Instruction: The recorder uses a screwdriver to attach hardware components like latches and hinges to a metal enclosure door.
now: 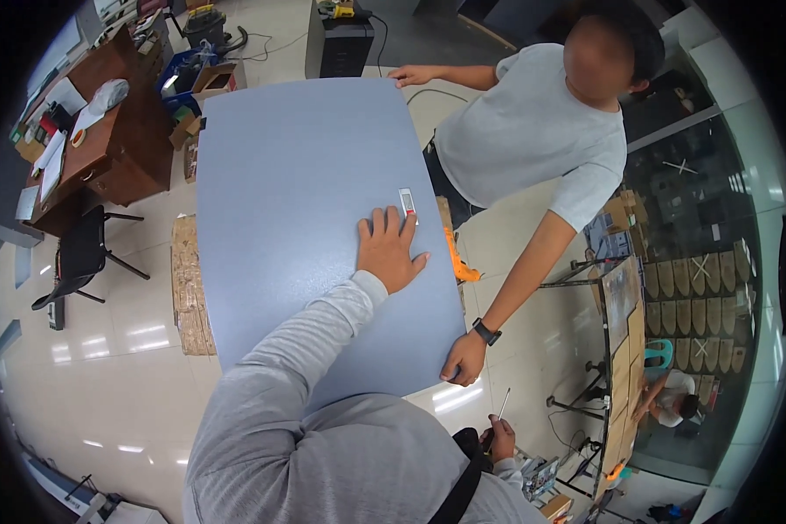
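Observation:
A large grey-blue flat panel [288, 175], probably a door or board, lies in front of me. My left hand [389, 251] rests palm down on it with fingers spread. The index fingertip touches or nearly touches a small silver rectangular plate [406, 201] with a dark slot and a bit of red at its near end. Low on the right, beside my body, my right hand [501, 439] is closed on a screwdriver [505, 403] whose thin shaft points up. Its handle is mostly hidden by the fingers.
Another person [533, 131] in a light shirt holds the panel's far and near right corners. Flattened cardboard [192, 288] shows under the left edge. An orange tool [463, 258] sits by the right edge. A black chair [83, 258] and brown desk [122, 140] stand left; a cardboard-topped table [620, 367] right.

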Demonstrator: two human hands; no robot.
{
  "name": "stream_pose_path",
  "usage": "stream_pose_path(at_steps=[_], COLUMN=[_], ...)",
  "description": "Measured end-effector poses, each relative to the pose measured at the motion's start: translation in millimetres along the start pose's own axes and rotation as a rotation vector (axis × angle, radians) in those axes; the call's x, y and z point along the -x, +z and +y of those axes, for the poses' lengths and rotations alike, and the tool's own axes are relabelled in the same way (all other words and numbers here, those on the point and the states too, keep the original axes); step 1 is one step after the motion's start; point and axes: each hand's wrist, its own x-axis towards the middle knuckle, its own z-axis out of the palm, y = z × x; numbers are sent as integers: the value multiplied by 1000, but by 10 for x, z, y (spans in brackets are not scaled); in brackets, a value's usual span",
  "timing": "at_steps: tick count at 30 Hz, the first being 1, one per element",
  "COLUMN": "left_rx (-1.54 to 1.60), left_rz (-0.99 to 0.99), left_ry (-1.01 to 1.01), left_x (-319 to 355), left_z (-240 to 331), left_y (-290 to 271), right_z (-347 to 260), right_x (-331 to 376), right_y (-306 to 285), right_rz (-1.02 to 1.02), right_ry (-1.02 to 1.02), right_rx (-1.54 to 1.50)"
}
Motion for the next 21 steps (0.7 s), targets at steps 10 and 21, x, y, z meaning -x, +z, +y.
stream_pose_path(at_steps=[10, 21], left_rx=[-26, -130], left_rz=[25, 24], left_ry=[-19, -38], left_x=[-28, -62], left_z=[13, -37], left_y=[6, 34], right_z=[-113, -188], right_x=[-197, -818], right_y=[10, -257], right_rz=[-40, -174], right_ry=[16, -115], right_rx=[154, 6])
